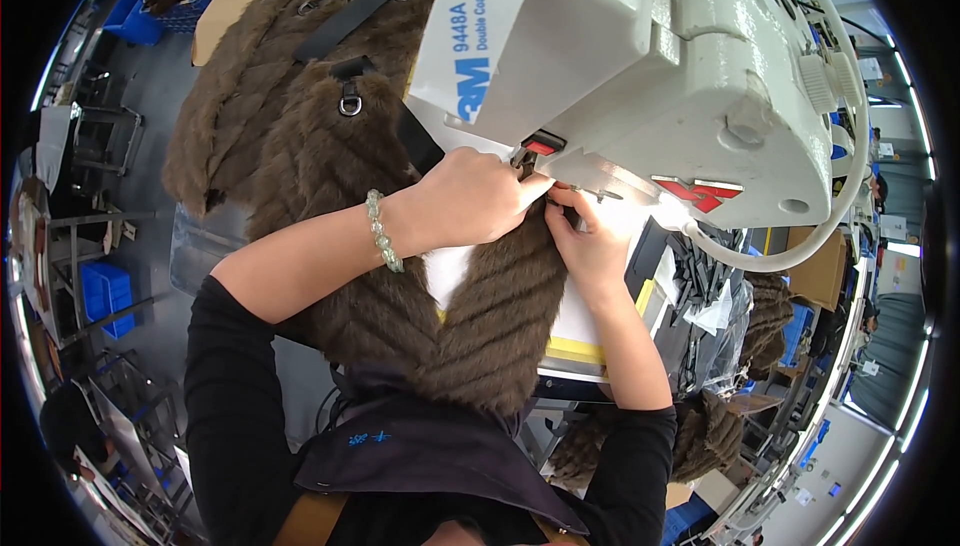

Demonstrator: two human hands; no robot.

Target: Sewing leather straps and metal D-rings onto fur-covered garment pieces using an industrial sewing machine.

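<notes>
A brown fur piece (pixel 500 316) with slanting ridges lies across the machine bed, and its narrow upper end runs up beneath the needle area of a white sewing machine (pixel 720 76). My left hand (pixel 470 196), with a beaded bracelet at the wrist, is closed, its fingertips pressed together at that end, close to the presser foot (pixel 524 158). My right hand (pixel 590 241) pinches the fur's edge just right of them, thumb against forefinger. The exact spot between the fingertips is mostly hidden by my fingers.
More brown fur (pixel 240 96) with a black strap (pixel 350 16) and a metal D-ring (pixel 349 106) spreads left of the machine. A lit lamp (pixel 672 214) on a white flexible tube shines by my right hand. Black strips (pixel 700 276) lie piled to the right.
</notes>
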